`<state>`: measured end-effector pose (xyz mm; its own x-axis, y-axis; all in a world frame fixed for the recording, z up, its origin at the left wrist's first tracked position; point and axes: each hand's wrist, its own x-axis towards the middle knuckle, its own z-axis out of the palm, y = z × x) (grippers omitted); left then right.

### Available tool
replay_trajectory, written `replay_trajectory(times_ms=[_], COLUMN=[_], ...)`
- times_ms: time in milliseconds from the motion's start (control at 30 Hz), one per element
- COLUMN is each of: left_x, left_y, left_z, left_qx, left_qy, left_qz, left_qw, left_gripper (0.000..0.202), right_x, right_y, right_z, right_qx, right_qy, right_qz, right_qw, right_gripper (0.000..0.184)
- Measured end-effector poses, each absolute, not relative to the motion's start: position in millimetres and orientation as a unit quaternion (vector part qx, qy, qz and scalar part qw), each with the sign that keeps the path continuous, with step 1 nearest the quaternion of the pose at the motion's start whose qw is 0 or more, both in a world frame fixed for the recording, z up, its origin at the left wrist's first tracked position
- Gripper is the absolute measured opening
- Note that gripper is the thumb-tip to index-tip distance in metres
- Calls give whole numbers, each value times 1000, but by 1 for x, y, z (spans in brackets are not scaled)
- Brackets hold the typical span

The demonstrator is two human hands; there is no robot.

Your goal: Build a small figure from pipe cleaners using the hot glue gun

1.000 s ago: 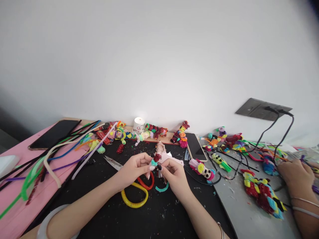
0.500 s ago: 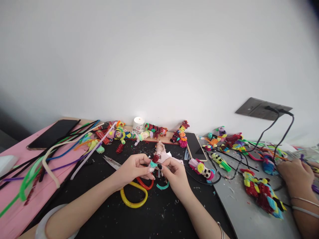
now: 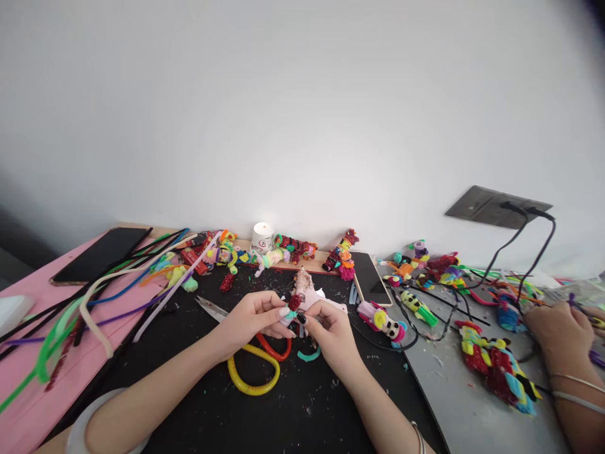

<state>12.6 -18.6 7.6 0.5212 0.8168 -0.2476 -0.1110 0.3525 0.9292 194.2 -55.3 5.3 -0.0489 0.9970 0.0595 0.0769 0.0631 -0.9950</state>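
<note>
My left hand [image 3: 253,321] and my right hand [image 3: 331,331] meet over the black mat [image 3: 265,403], both pinching a small pipe-cleaner piece [image 3: 293,305] with a red glittery top and a teal wrap. The fingertips of both hands press on it from either side. Just behind the piece lies a pink glue gun [image 3: 312,296]. Under my left hand rest scissors [image 3: 255,366] with a yellow and a red handle loop. A short teal pipe-cleaner scrap [image 3: 308,356] lies below my right hand.
Loose pipe cleaners [image 3: 94,302] spread over the pink surface at left, beside a phone [image 3: 101,252]. Finished pipe-cleaner figures [image 3: 283,252] line the wall near a lit candle [image 3: 263,237]. Another phone [image 3: 371,277] lies centre-right. A second person's hand [image 3: 560,331] works at the right edge, among cables.
My fingers have turned and shifted the small piece slightly; the teal wrap now sits tighter under my left fingertips. The hands stay in place.
</note>
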Motion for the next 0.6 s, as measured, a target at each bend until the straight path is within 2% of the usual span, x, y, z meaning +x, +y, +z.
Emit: replay_trajectory(times_ms=[167,433,600], left_x=[13,13,14], left_y=[-17,-20,-23], left_z=[5,5,8], left_qx=[504,547,571], left_qy=[374,377,392], left_qz=[338,393,425], left_qw=[701,636,583], left_gripper=[26,18,12], right_x=[193,191,189], right_y=[-58,-64,-68], right_z=[4,6,8], right_qx=[-496,-506,-502], right_qy=[-564,-667,-699], right_qz=[448,294,255], right_qw=[484,461,440], right_gripper=[16,19,21])
